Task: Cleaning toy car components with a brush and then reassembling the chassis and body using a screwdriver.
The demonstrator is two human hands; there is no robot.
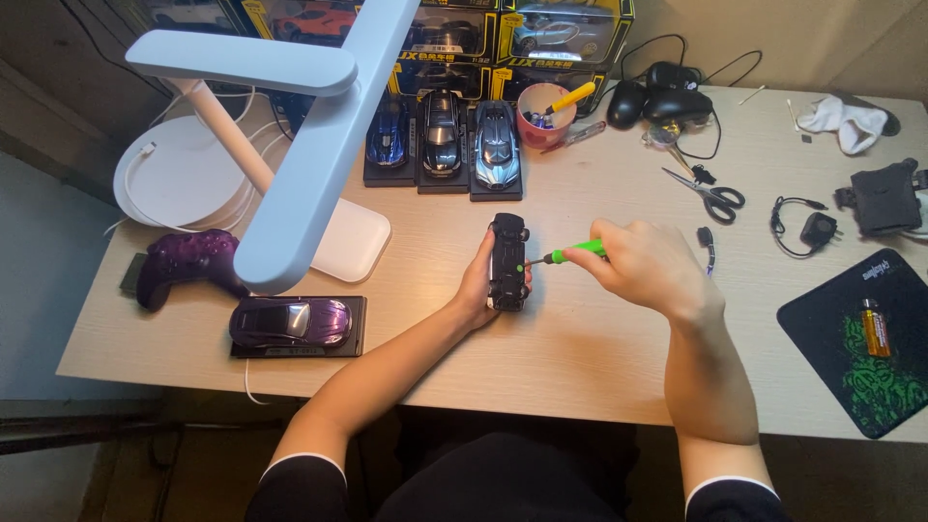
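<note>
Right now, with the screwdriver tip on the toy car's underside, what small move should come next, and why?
Probably turn the green screwdriver in place: its tip already meets the underside of the upturned toy car, the left hand steadies the car, and the right hand grips the handle.

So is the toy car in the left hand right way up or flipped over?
Flipped over. The toy car shows its flat black underside with wheels up, steadied by the left hand, while the right hand puts the green screwdriver to it.

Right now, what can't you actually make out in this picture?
- Head view: top side of the toy car, turned face down.
- Screwdriver handle end, hidden inside the right hand.
- Left hand fingers, behind the car.
- Boxed cars, cut off by the top edge.
- Contents of the pink cup, too small.
</note>
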